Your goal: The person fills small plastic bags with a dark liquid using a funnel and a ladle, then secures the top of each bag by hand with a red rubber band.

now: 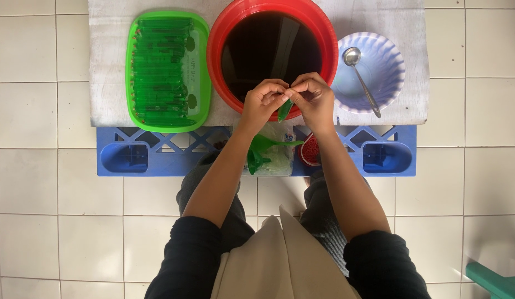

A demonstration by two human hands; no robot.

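Small green plastic tube [284, 109], narrow and slightly tilted, hangs between your two hands at the near rim of the big red round plastic basin [224, 33], which is filled with dark liquid. Going from your left: a bright green rectangular plastic tray [201, 66] lies on the white cloth-covered board [108, 83], packed with rows of filled green tubes. Just beside it stands the red basin. Your left hand [261, 102] has its fingertips pressed together, pinching the top of the small green tube, and your right hand [313, 98] meets it there, its fingers curled and pinching the same top end, so both hands touch over the basin's edge. Below your hands, on the blue plastic crate [158, 158], sit a green plastic funnel [260, 152] on a clear plastic bag [277, 160] and a small red round container [310, 150]. Further right, on the board, a pale lilac scalloped plastic bowl [385, 66] holds a metal spoon [361, 80], its handle resting over the bowl's near rim
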